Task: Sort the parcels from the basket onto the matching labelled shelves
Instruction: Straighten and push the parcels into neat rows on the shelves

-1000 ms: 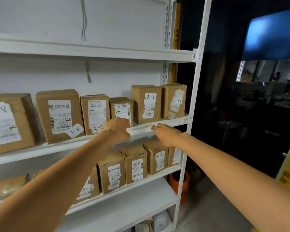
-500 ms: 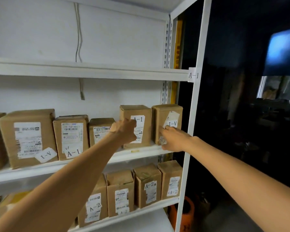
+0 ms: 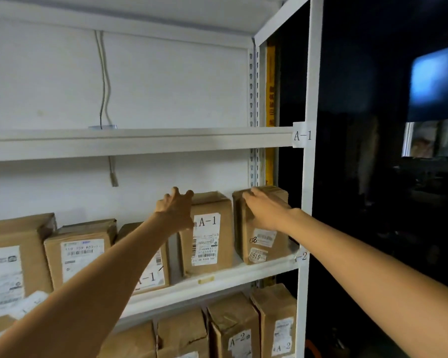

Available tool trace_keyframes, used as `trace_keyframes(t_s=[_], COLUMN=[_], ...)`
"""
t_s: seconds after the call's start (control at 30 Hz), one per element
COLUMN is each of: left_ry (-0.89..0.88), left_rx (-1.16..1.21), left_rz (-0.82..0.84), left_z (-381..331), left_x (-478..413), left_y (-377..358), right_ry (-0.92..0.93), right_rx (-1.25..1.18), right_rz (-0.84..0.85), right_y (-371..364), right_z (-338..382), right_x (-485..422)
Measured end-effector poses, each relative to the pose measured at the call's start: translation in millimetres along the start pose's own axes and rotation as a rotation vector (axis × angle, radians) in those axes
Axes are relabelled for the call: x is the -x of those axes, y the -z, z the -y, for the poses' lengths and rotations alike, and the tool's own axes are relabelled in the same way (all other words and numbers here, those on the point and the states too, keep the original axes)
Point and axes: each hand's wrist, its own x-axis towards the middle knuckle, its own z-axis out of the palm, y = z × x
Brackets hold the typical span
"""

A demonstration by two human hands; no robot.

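Two hands are up at the same shelf (image 3: pixel 246 275) here. The left hand (image 3: pixel 175 211) has its fingers spread and bent against the top left corner of the A-1 parcel (image 3: pixel 212 254), which stands upright on the board. Honestly I can't tell if it's actually gripping or just touching. The right hand (image 3: pixel 265 211) is on the end parcel (image 3: pixel 265 245), at 3 o'clock from the A-1 one and just beside it. The palm is on the front and the fingers are curled over the top left edge, so that's a proper grasp. That parcel is tucked against the upright post. The paper A-1 tag (image 3: pixel 302 135) sits on the post at about 1 o'clock from the right hand. More brown parcels (image 3: pixel 78 251) line the board out towards 9 o'clock, and the A-2 parcels (image 3: pixel 233 329) stand one level down at 6 o'clock.
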Motion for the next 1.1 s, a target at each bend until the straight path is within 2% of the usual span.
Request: trace_keyframes(t_s=[0.13,0.27,0.43,0.63,1.1], left_ry=[-0.033,-0.048,-0.025,-0.012,-0.005], left_rx=[0.118,0.107,0.065,0.125,0.252], left_rz=[0.069,-0.056,-0.112,-0.188,-0.219], left_z=[-2.0,-11.1,-19.8,-39.6,-45.0], left_x=[-16.9,-27.2,-32.6,-34.6,-39.7], left_y=[-10.5,-24.0,-24.9,-32.8,-29.9], right_ry=[-0.033,-0.018,0.038,0.084,0.087], right_rx=[0.09,0.153,0.011,0.016,0.141], right_rz=[-0.06,-0.041,-0.061,-0.073,-0.085], right_y=[2.7,-15.0,-28.5,-30.8,-25.6], right_z=[-19.3,-42.8,-60.3,-80.8,-93.6], right_x=[-20.9,-37.7,-46.0,-50.5,-45.0])
